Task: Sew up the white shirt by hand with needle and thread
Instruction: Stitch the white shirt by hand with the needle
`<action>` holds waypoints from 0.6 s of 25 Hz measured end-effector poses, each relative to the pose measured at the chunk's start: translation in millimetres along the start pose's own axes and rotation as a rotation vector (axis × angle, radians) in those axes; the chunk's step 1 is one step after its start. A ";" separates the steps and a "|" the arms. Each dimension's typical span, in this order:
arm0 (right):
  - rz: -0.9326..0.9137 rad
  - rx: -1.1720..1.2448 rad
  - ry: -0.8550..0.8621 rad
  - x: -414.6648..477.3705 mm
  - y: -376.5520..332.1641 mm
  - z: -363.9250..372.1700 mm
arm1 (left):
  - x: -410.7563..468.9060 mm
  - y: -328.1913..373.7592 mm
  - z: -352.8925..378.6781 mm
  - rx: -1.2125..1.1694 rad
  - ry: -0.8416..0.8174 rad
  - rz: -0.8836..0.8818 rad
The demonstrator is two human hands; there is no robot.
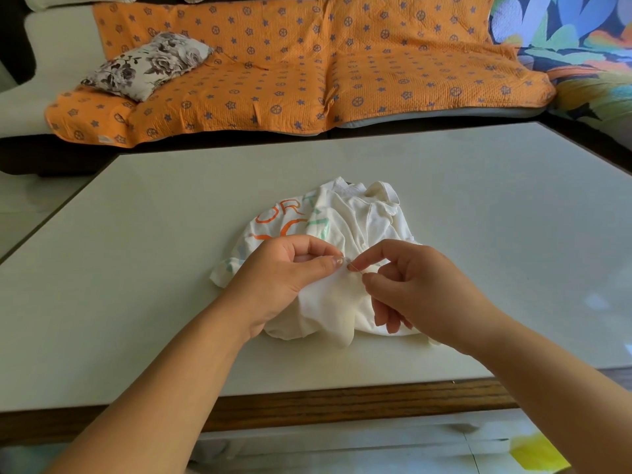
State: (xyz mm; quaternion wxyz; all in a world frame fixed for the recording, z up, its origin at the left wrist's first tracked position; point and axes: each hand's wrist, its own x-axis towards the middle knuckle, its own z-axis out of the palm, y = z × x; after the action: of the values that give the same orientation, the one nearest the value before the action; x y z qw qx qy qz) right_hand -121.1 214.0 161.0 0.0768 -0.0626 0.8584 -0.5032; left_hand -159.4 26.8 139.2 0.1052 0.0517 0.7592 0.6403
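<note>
Both forearms are stretched fwd over the table [171, 268], w/ the hands brought together above the crumpled white shirt [359, 220], which is heaped near the table's centre. A fold of fabric is pinched btwn thumb & forefinger of the L hand [284, 271], other fingers curled. The needle [353, 267] is pinched by the R hand [424, 285], just beside the L thumb, at the held fold.
</note>
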 end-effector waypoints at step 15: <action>0.005 0.000 0.087 11.2 13.8 14.0 | -4.8 -1.3 14.8 0.262 0.046 0.134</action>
State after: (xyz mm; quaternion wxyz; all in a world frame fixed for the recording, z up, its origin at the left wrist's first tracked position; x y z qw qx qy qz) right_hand -129.7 206.7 141.4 0.0408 -0.0386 0.8611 -0.5054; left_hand -151.3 39.9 136.1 0.0375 0.1009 0.8333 0.5422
